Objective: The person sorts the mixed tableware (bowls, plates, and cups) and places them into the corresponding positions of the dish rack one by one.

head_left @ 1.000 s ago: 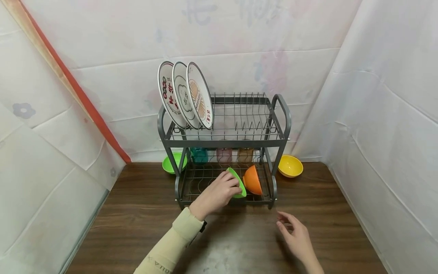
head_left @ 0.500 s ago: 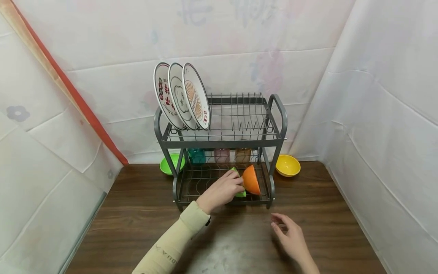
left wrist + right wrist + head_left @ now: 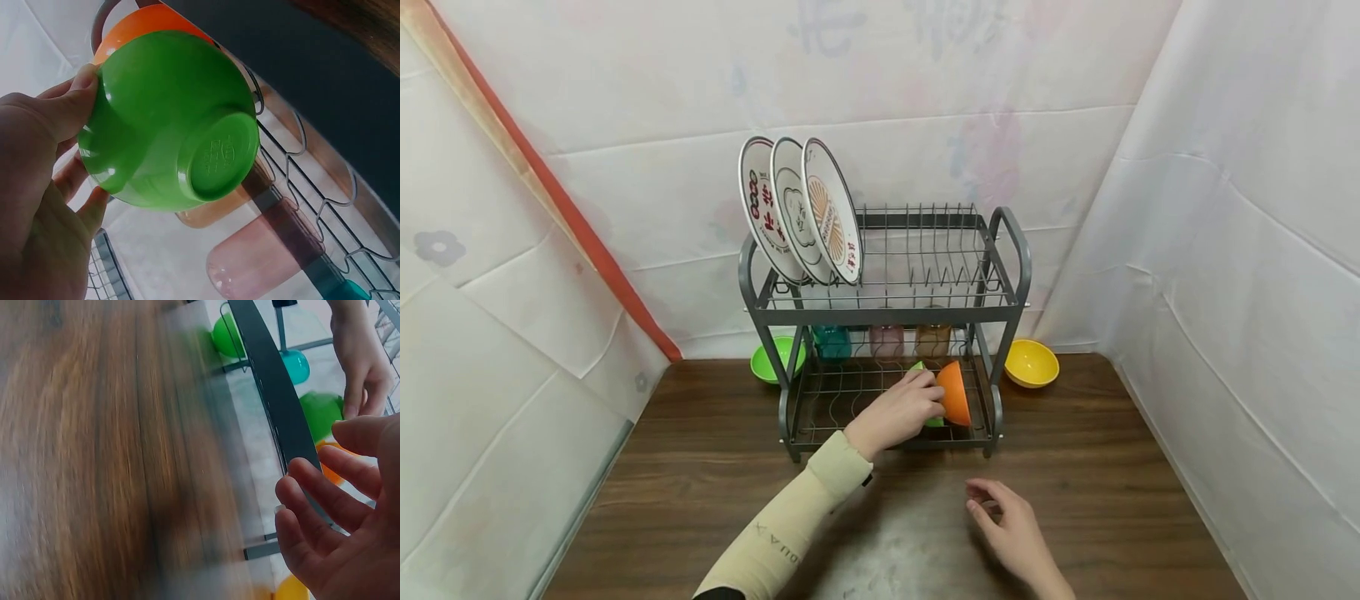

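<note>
My left hand grips a green bowl by its rim, thumb on the outside and fingers on the other side. The bowl is tilted on its side over the lower tier of the dish rack, its foot ring showing in the left wrist view. Right beside it an orange bowl stands on edge in the lower tier, partly hidden behind the green one in the left wrist view. In front of the rack, my right hand hovers over the table with loosely curled fingers and holds nothing.
Three patterned plates lean at the left of the upper tier. Teal, pink and amber cups stand at the back of the lower tier. Another green bowl sits left of the rack, a yellow bowl right of it.
My left hand has carried the green bowl slightly right, up close to the orange bowl. My right hand has drifted left and a little toward me.
</note>
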`<state>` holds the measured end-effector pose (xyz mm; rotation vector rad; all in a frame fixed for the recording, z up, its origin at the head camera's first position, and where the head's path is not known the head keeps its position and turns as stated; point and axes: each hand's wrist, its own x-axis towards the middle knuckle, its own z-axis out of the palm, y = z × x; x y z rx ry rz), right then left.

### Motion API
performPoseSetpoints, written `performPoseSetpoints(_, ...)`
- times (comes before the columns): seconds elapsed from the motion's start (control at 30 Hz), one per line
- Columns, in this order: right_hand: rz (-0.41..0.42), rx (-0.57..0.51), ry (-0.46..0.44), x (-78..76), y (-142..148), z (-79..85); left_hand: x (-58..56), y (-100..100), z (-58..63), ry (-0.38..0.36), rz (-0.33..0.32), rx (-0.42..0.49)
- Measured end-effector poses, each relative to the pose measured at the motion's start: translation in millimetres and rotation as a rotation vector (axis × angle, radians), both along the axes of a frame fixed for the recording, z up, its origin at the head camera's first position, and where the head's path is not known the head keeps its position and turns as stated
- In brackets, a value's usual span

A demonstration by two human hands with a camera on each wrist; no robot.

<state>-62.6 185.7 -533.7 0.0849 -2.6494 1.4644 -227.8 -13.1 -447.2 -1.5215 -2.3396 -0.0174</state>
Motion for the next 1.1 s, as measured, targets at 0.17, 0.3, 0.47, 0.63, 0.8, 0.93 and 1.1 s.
performPoseSetpoints(0.17, 0.055, -0.003, -0.028, -0.5, -6.2, 1.7, -0.4, 3.6, 0.3, -0.001, 0.014, -0.022)
performPoseSetpoints(0.3, 0.099, -0.005, -0.040, 0.0, -10.1, 2.5, 0.2, 5.2, 0.1, 0.005, 0.008, -0.030)
performPoseSetpoints(0.47, 0.117, -0.014, -0.011, 1.2, -12.6, 0.3, 1.6, 5.8, 0.2, 0.006, 0.007, -0.043)
performPoseSetpoints(0.63, 0.120, -0.014, 0.016, 1.7, -13.5, -2.3, 3.1, 7.3, 1.0, 0.032, 0.003, -0.048)
performPoseSetpoints(0.8, 0.118, -0.008, 0.018, 2.1, -13.8, -2.3, 6.4, 10.4, 3.7, 0.028, 0.015, -0.072)
performPoseSetpoints(0.93, 0.123, -0.010, 0.020, 2.9, -13.3, -2.3, 6.2, 12.3, 2.1, 0.031, 0.025, -0.077)
performPoseSetpoints(1.1, 0.138, -0.023, -0.002, 3.7, -11.8, -1.6, 4.2, 13.8, -0.2, 0.018, 0.032, -0.082)
